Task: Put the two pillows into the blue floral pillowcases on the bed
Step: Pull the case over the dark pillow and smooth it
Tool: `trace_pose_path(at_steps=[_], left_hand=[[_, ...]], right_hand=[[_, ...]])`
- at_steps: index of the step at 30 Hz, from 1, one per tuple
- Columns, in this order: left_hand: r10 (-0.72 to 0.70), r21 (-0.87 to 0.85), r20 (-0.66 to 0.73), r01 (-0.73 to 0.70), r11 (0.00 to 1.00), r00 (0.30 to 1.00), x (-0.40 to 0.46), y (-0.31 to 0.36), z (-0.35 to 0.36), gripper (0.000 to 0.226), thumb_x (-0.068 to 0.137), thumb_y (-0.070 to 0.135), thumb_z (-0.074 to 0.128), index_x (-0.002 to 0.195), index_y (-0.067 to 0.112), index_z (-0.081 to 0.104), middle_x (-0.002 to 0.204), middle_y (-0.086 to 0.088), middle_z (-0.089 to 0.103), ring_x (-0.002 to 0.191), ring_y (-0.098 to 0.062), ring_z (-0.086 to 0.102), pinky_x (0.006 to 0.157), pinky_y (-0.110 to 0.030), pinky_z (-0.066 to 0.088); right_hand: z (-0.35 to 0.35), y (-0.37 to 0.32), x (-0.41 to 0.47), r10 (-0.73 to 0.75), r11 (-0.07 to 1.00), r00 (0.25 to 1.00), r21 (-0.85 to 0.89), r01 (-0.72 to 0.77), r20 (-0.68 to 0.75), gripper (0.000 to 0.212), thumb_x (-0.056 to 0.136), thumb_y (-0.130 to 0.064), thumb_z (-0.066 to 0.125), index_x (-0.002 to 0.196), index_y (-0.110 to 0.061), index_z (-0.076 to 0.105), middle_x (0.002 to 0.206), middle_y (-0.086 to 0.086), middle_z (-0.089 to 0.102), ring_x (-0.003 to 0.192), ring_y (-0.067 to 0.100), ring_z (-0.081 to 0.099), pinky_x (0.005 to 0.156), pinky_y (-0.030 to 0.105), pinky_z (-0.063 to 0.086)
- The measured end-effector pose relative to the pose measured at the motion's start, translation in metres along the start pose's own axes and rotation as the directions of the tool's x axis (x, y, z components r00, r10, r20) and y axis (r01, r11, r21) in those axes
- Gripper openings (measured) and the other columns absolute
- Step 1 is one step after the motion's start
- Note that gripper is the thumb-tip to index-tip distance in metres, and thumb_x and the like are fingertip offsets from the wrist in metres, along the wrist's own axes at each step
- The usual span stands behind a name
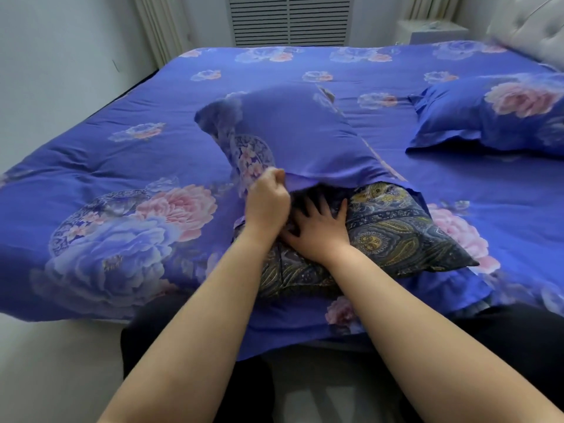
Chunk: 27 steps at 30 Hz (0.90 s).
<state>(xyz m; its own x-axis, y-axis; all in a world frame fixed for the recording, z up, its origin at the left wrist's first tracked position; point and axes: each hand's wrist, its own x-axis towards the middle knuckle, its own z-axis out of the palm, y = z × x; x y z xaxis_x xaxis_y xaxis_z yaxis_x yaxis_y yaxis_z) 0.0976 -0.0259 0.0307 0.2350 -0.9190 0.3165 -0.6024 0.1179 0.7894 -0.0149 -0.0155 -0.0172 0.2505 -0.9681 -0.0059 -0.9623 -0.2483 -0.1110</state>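
A dark paisley pillow (396, 233) lies near the front edge of the bed, its far half inside a blue floral pillowcase (302, 135) that bulges up over it. My left hand (267, 199) grips the pillowcase's open hem and holds it lifted. My right hand (317, 230) lies flat with spread fingers on the pillow, just at the case's opening. A second pillow in a blue floral pillowcase (494, 117) rests at the right, near the headboard.
A blue floral duvet (122, 184) covers the whole bed. A padded white headboard (531, 29) stands at the far right, a white nightstand (433, 30) beside it, and a slatted radiator cover (290, 19) lines the back wall. Pale floor shows at the left.
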Motion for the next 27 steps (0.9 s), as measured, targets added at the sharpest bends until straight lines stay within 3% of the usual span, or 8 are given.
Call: trace_pose_path(at_steps=[3,5,8,11,16,21,25,27], left_hand=[[0.002,0.060,0.091,-0.007,0.998,0.996,-0.042,-0.009,0.010,0.039,0.100,0.029,0.037,0.063,0.019,0.037,0.079,-0.018,0.062,0.081,-0.038,0.056,0.064,-0.039,0.035],[0.042,0.119,0.084,-0.052,0.992,0.996,-0.051,-0.027,0.004,0.046,0.098,0.043,0.034,0.059,0.020,0.032,0.066,-0.011,0.056,0.074,-0.038,0.055,0.060,-0.040,0.034],[0.086,0.223,0.068,-0.099,0.970,0.994,-0.040,-0.051,-0.006,0.049,0.087,0.058,0.033,0.063,0.015,0.038,0.058,0.000,0.044,0.066,-0.033,0.051,0.055,-0.036,0.028],[0.156,0.302,0.031,-0.158,0.940,0.987,-0.033,-0.059,-0.005,0.059,0.081,0.069,0.038,0.064,0.013,0.042,0.060,0.002,0.044,0.061,-0.025,0.046,0.053,-0.033,0.029],[0.281,0.289,-0.079,-0.248,0.925,0.956,-0.039,-0.061,0.003,0.053,0.079,0.057,0.057,0.058,0.017,0.029,0.055,0.006,0.031,0.052,-0.017,0.032,0.049,-0.027,0.023],[0.368,0.361,-0.059,-0.324,0.875,0.928,-0.041,-0.059,-0.003,0.047,0.072,0.032,0.066,0.060,0.020,0.023,0.056,0.009,0.022,0.046,-0.018,0.025,0.047,-0.022,0.015],[0.418,0.351,-0.067,-0.370,0.860,0.906,-0.045,-0.055,0.005,0.045,0.066,0.012,0.071,0.062,0.020,0.027,0.052,0.002,0.032,0.050,-0.016,0.026,0.045,-0.024,0.016],[0.391,0.283,-0.123,-0.345,0.895,0.912,-0.047,-0.055,0.009,0.030,0.074,0.008,0.062,0.065,0.017,0.035,0.055,-0.001,0.040,0.051,-0.019,0.034,0.045,-0.029,0.022]], right_hand=[[0.001,-0.003,-0.001,0.016,0.998,0.998,-0.055,-0.012,0.068,0.059,0.090,-0.056,0.027,0.146,-0.041,0.018,0.152,0.000,0.031,0.141,0.028,0.022,0.107,0.067,-0.006],[0.001,-0.004,-0.005,-0.033,0.997,0.999,-0.067,0.033,0.001,0.054,0.089,-0.056,0.023,0.141,-0.045,0.028,0.147,-0.003,0.041,0.137,0.027,0.031,0.108,0.064,-0.004],[0.007,-0.003,-0.017,-0.096,0.980,0.940,0.134,0.147,-0.327,0.045,0.090,-0.054,0.032,0.120,-0.034,0.058,0.124,-0.003,0.062,0.123,0.024,0.047,0.112,0.054,0.010],[0.011,0.006,-0.025,0.112,0.869,0.718,0.418,0.265,-0.687,0.021,0.088,-0.027,0.058,0.105,-0.015,0.063,0.102,0.001,0.066,0.098,0.019,0.058,0.096,0.039,0.043],[-0.013,0.005,-0.002,0.083,0.990,0.763,0.143,0.013,-0.641,0.053,0.074,-0.026,0.065,0.123,-0.019,0.048,0.126,0.010,0.045,0.115,0.032,0.043,0.086,0.044,0.040],[-0.054,0.040,0.028,0.155,0.984,0.777,0.023,-0.178,-0.610,0.021,0.071,0.002,0.053,0.087,-0.009,0.061,0.090,0.014,0.059,0.088,0.034,0.054,0.073,0.039,0.034],[-0.044,0.080,0.010,0.312,0.949,0.719,0.174,-0.261,-0.621,0.019,0.066,0.008,0.051,0.069,-0.010,0.053,0.059,0.012,0.054,0.058,0.032,0.056,0.060,0.033,0.026],[-0.027,0.088,-0.008,0.433,0.896,0.699,0.355,-0.267,-0.569,0.020,0.069,0.009,0.049,0.075,-0.011,0.049,0.060,0.012,0.048,0.060,0.036,0.054,0.055,0.034,0.028]])
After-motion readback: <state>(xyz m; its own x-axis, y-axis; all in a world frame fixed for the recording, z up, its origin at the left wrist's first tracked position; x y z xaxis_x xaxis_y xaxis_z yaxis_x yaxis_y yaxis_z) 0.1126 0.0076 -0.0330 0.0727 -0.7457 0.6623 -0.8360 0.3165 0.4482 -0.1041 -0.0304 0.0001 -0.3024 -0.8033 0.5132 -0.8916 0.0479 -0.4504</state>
